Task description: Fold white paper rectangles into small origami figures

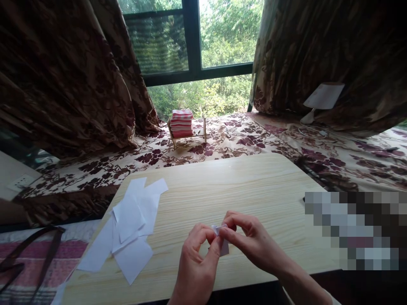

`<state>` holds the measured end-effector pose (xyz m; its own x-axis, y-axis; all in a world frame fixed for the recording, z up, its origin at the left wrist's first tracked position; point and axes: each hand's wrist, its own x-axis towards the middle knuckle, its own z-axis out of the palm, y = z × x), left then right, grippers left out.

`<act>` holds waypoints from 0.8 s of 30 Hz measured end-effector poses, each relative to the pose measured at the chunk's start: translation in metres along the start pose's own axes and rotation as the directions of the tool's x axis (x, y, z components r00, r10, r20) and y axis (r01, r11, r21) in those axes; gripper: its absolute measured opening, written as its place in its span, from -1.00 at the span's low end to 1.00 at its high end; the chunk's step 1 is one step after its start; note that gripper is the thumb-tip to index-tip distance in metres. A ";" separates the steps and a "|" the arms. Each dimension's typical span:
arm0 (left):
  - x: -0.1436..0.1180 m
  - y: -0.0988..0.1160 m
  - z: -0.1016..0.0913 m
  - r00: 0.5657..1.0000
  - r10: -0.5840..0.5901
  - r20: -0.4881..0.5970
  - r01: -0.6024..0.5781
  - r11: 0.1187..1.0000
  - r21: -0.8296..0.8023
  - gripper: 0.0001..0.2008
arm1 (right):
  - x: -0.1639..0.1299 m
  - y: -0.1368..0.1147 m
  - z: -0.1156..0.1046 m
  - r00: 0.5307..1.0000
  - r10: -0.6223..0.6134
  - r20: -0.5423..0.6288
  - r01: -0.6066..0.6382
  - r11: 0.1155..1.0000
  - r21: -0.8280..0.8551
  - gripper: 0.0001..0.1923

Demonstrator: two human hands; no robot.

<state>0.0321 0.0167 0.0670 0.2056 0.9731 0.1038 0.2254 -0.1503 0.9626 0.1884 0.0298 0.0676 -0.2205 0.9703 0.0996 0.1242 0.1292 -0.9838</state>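
Note:
Both of my hands meet over the near middle of a light wooden table point(248, 186). Between their fingertips is a small folded piece of white paper point(221, 238). My left hand point(196, 264) pinches its lower left side with thumb and forefinger. My right hand point(251, 239) grips its top and right edge. Most of the folded paper is hidden by my fingers.
A loose pile of white paper sheets point(130, 231) lies on the table's left part, overhanging its edge. Behind the table, on a floral cloth, stands a small wooden rack with a striped stack point(182, 123). A white lamp point(321, 99) stands far right, by the curtains.

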 end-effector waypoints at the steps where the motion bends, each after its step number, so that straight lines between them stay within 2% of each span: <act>1: 0.000 0.000 0.000 1.000 0.004 0.000 -0.004 1.000 0.001 -0.74 | 0.000 0.000 0.001 1.000 -0.016 -0.016 0.016 1.000 0.006 -0.71; 5: 0.001 -0.003 -0.002 1.000 -0.013 0.006 0.014 1.000 -0.026 -0.78 | -0.001 0.004 0.000 0.999 -0.001 -0.049 0.004 0.999 0.048 -0.70; 9: 0.001 -0.006 -0.006 0.999 0.001 -0.047 0.000 1.000 0.008 -0.87 | 0.000 0.005 -0.003 0.999 0.019 -0.049 -0.016 0.998 0.059 -0.69; 17: 0.003 0.003 -0.005 0.999 0.051 0.004 -0.051 0.997 0.060 -0.77 | -0.001 0.005 0.002 0.999 0.025 -0.040 -0.024 0.999 0.047 -0.69; 20: 0.004 0.003 -0.003 0.996 0.076 -0.035 -0.072 0.991 0.109 -0.73 | -0.003 0.007 0.005 0.996 -0.016 -0.090 0.019 1.000 0.022 -0.70; 24: 0.004 0.000 -0.001 0.995 0.037 -0.088 -0.027 0.994 0.105 -0.71 | -0.004 0.008 0.008 0.983 -0.075 -0.169 0.078 0.997 0.015 -0.73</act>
<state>0.0320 0.0210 0.0680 0.1289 0.9786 0.1607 0.3181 -0.1942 0.9279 0.1829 0.0255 0.0582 -0.0628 0.9785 0.1963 0.0920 0.2015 -0.9752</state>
